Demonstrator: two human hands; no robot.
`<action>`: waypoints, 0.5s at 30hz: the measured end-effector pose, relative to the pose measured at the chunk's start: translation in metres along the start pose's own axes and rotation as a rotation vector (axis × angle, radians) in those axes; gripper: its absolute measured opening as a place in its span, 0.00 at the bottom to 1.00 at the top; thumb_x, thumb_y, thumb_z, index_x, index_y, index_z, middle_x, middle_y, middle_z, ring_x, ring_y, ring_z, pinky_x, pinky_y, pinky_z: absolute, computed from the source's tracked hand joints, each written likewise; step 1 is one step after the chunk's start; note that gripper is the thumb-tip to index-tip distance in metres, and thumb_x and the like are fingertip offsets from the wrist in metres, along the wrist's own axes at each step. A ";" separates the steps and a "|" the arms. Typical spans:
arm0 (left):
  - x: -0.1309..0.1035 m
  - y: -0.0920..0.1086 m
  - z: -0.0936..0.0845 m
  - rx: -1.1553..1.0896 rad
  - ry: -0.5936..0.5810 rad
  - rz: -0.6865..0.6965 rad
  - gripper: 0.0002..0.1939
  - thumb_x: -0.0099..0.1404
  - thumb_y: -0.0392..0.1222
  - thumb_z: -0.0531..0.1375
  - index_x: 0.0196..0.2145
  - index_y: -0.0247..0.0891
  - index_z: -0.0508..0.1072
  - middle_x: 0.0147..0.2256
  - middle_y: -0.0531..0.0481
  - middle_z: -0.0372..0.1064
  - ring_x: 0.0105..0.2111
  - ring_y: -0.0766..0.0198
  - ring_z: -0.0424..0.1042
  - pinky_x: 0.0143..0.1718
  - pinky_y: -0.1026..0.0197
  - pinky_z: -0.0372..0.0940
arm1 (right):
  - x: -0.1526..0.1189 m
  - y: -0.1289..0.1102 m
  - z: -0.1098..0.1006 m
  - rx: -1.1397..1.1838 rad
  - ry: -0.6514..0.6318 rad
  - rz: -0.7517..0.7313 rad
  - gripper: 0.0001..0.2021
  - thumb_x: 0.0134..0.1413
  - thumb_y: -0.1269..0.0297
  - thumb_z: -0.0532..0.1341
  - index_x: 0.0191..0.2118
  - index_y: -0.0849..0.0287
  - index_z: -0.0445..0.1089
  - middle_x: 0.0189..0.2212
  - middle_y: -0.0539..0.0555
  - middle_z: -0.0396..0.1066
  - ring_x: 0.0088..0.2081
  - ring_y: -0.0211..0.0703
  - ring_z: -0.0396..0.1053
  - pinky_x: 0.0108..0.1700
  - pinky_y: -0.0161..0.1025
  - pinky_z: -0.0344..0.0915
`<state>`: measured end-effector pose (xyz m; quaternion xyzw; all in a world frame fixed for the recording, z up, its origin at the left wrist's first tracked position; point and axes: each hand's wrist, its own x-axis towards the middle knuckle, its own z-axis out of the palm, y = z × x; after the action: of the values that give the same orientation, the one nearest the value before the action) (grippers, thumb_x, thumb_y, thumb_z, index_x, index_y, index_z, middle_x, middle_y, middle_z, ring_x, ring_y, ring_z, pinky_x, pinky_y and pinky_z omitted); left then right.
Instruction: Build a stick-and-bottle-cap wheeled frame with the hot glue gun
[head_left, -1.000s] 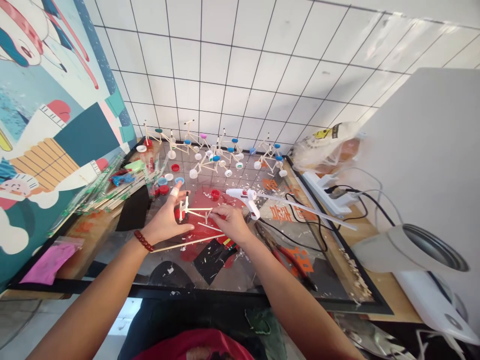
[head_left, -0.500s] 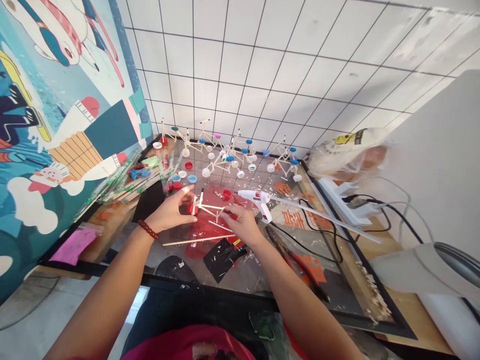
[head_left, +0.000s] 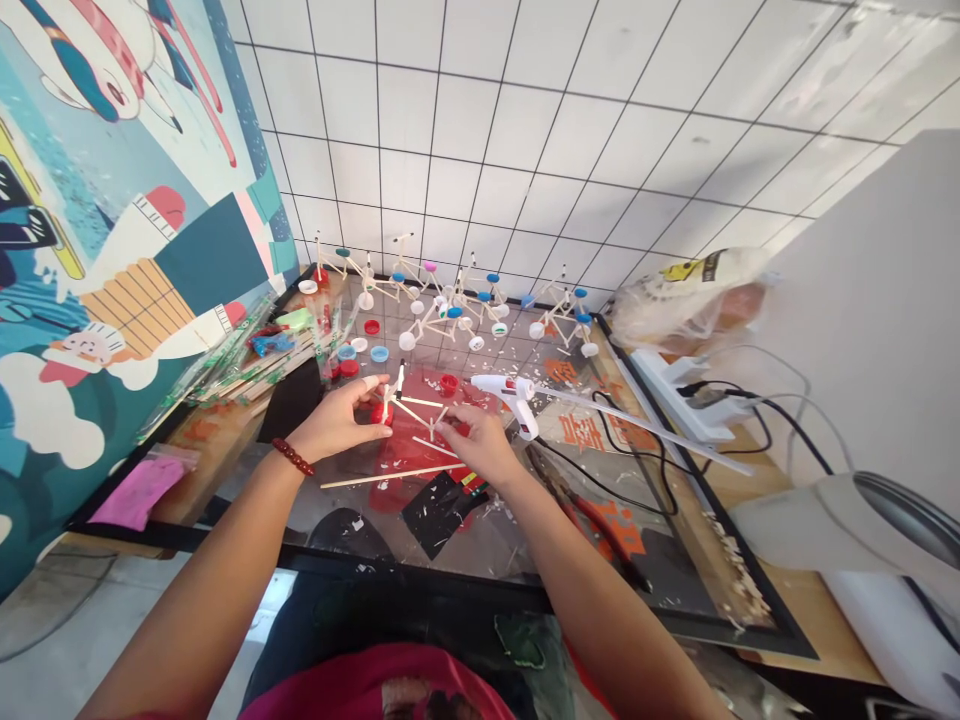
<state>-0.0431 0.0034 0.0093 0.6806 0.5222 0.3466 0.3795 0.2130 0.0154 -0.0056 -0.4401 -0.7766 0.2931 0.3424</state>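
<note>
Pinching right end of stick model (head_left: 420,402) in right hand (head_left: 480,440); cupping left hand (head_left: 339,417) about its other end, gripping or not, cannot tell. Held over red patch of desktop (head_left: 480,555). Built of thin pale sticks in narrow V, with red bottle cap (head_left: 378,414) and black-tipped upright (head_left: 400,379) at left. Note orange Chinese characters (head_left: 582,432), blurred; black print on bag's yellow label (head_left: 690,270), illegible.

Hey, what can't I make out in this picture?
Head view:
Exact grip of the right hand on the stick frame: hidden by its fingers.
Contents of the plastic bag: obscured by crumpled plastic.
Shirt print: cut off by the bottom edge.
End of the grey cylinder: cut off by the right edge.
</note>
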 end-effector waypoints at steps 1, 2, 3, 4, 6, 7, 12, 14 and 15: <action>0.000 0.000 0.000 0.010 0.003 0.000 0.42 0.51 0.46 0.70 0.62 0.41 0.63 0.56 0.39 0.69 0.51 0.49 0.73 0.54 0.44 0.68 | 0.000 0.000 0.000 -0.001 -0.001 -0.003 0.07 0.58 0.65 0.60 0.31 0.56 0.74 0.29 0.51 0.77 0.34 0.43 0.72 0.40 0.39 0.64; 0.000 0.001 0.000 0.018 0.006 0.001 0.42 0.50 0.46 0.70 0.62 0.41 0.63 0.56 0.39 0.69 0.51 0.48 0.73 0.53 0.44 0.68 | 0.000 -0.001 -0.001 -0.002 -0.002 -0.003 0.07 0.57 0.66 0.59 0.31 0.56 0.74 0.30 0.51 0.76 0.34 0.43 0.72 0.41 0.39 0.64; 0.000 0.001 0.000 0.023 0.007 0.003 0.42 0.50 0.46 0.71 0.62 0.41 0.64 0.56 0.39 0.69 0.51 0.48 0.73 0.53 0.43 0.68 | 0.000 0.000 -0.001 -0.001 -0.002 -0.002 0.06 0.56 0.67 0.59 0.31 0.56 0.74 0.30 0.51 0.76 0.34 0.44 0.72 0.42 0.39 0.64; 0.000 0.002 0.000 0.025 0.009 0.005 0.42 0.50 0.45 0.71 0.61 0.42 0.64 0.55 0.39 0.70 0.51 0.48 0.73 0.53 0.43 0.69 | 0.000 0.000 -0.001 0.003 -0.002 0.001 0.06 0.56 0.68 0.59 0.32 0.57 0.74 0.30 0.51 0.76 0.35 0.44 0.72 0.42 0.40 0.64; 0.000 0.003 0.000 0.022 0.009 0.003 0.43 0.49 0.45 0.71 0.62 0.42 0.63 0.54 0.40 0.70 0.50 0.48 0.74 0.53 0.43 0.69 | 0.000 0.002 -0.001 0.023 -0.007 0.003 0.07 0.54 0.70 0.58 0.34 0.57 0.74 0.31 0.52 0.76 0.36 0.44 0.73 0.43 0.40 0.65; 0.000 0.004 0.000 0.021 0.007 0.000 0.43 0.49 0.44 0.71 0.62 0.42 0.63 0.54 0.40 0.71 0.50 0.49 0.74 0.53 0.43 0.69 | 0.000 0.003 -0.001 0.037 -0.007 0.005 0.08 0.53 0.70 0.57 0.35 0.57 0.74 0.32 0.52 0.76 0.37 0.45 0.73 0.44 0.41 0.65; 0.000 0.005 0.001 0.019 0.009 -0.007 0.42 0.50 0.45 0.71 0.61 0.41 0.64 0.54 0.39 0.71 0.50 0.48 0.74 0.53 0.44 0.69 | 0.000 0.004 -0.001 0.063 0.017 0.038 0.09 0.53 0.69 0.59 0.38 0.57 0.75 0.35 0.52 0.77 0.39 0.47 0.73 0.47 0.43 0.65; 0.000 0.004 0.001 0.008 0.003 0.000 0.41 0.51 0.47 0.70 0.61 0.41 0.65 0.54 0.40 0.71 0.50 0.48 0.74 0.53 0.43 0.69 | 0.000 0.005 0.000 0.050 0.024 0.041 0.08 0.57 0.66 0.58 0.36 0.56 0.75 0.34 0.52 0.77 0.38 0.46 0.73 0.45 0.42 0.65; 0.000 0.003 0.001 0.000 -0.004 0.005 0.40 0.52 0.48 0.70 0.61 0.41 0.65 0.54 0.40 0.71 0.50 0.48 0.74 0.53 0.43 0.69 | 0.000 0.005 0.000 0.035 0.023 0.037 0.08 0.59 0.65 0.57 0.34 0.56 0.75 0.32 0.52 0.77 0.37 0.45 0.73 0.43 0.41 0.65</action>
<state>-0.0408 0.0031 0.0113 0.6827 0.5196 0.3463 0.3795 0.2153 0.0176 -0.0091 -0.4518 -0.7589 0.3081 0.3535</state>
